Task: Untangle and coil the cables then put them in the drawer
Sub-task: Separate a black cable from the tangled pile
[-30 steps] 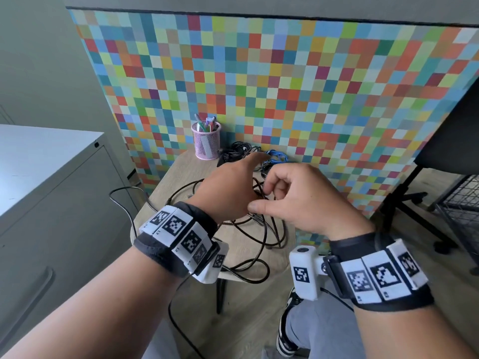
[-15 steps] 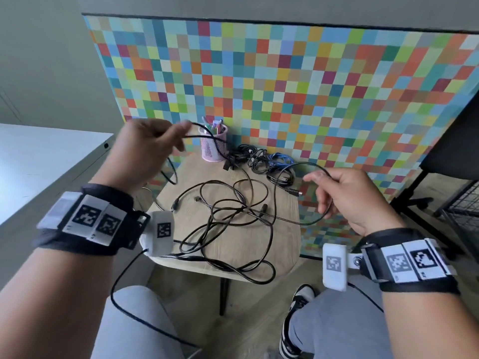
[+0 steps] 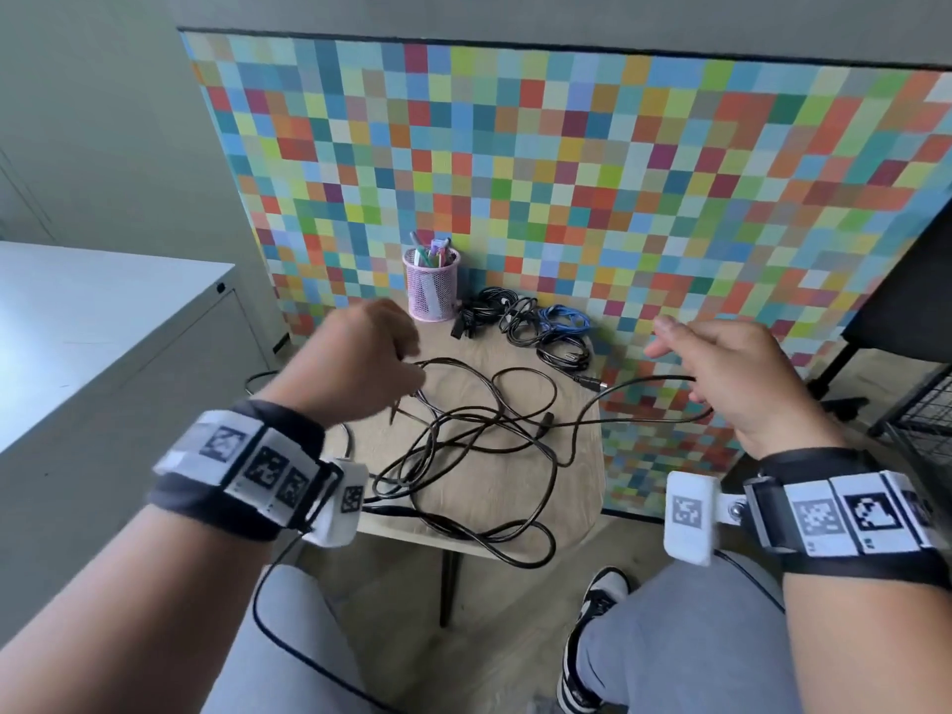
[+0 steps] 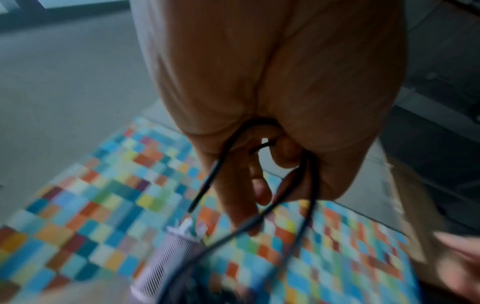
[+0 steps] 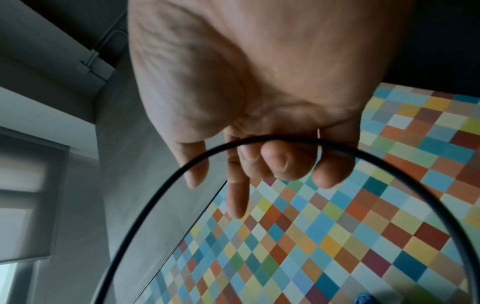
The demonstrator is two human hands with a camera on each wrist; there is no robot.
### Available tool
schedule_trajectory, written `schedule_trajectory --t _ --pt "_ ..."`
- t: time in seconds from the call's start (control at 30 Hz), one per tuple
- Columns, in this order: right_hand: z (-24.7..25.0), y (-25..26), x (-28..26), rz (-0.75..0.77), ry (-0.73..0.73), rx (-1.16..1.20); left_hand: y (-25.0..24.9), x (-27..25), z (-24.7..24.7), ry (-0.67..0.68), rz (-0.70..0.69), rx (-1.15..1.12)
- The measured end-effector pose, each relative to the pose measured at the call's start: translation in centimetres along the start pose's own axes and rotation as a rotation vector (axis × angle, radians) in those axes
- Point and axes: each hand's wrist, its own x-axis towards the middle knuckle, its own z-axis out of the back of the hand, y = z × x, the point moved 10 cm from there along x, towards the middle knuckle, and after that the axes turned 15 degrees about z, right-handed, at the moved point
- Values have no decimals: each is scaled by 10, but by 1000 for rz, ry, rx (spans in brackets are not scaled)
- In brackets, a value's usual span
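Note:
A tangle of black cables (image 3: 463,440) lies on the small wooden table (image 3: 515,492). My left hand (image 3: 407,363) hovers over the table's left part, fingers curled round a black cable (image 4: 310,185) that loops out of the fist (image 4: 262,185). My right hand (image 3: 685,368) is off the table's right edge. It holds a loop of black cable (image 5: 285,138) under its curled middle fingers (image 5: 283,162), with the index finger stretched out. A plug end (image 3: 592,382) of that loop points left over the table. Coiled black and blue cables (image 3: 564,319) lie at the back. No drawer shows open.
A pink mesh pen cup (image 3: 431,286) stands at the back of the table against the chequered panel. A grey cabinet (image 3: 103,327) is on the left. A dark chair (image 3: 901,311) and a wire basket (image 3: 927,420) are on the right. My knees are below the table.
My left hand has come down from high on the left to just above the table, still gripping its cable. The right hand stays at the right with its loop.

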Motion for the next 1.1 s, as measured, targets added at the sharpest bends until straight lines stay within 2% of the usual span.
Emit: schedule_trajectory --t 0.17,0.3,0.47,0.53,0.7,0.8,0.93,1.03,1.1 --pt "-32 14 -7 63 193 -131 -29 -4 -76 175 -79 90" --pt "-31 18 -7 105 189 -146 -30 9 -106 224 -70 276" --pt "-20 20 -6 137 201 -110 -16 11 -141 359 -79 575" --pt "-17 17 -7 124 228 -120 -21 16 -135 330 -69 518" --pt "-11 -7 -13 68 288 -183 -28 34 -76 106 -10 230" --pt "-5 -16 -13 43 261 -197 -24 37 -34 -22 8 113" --pt "-5 -14 -11 46 229 -236 -22 40 10 -187 -17 70" --pt "-10 -10 -10 51 232 -255 -21 41 18 -197 -15 70" --pt "-16 -9 -10 48 256 -274 -15 40 4 -96 -4 130"
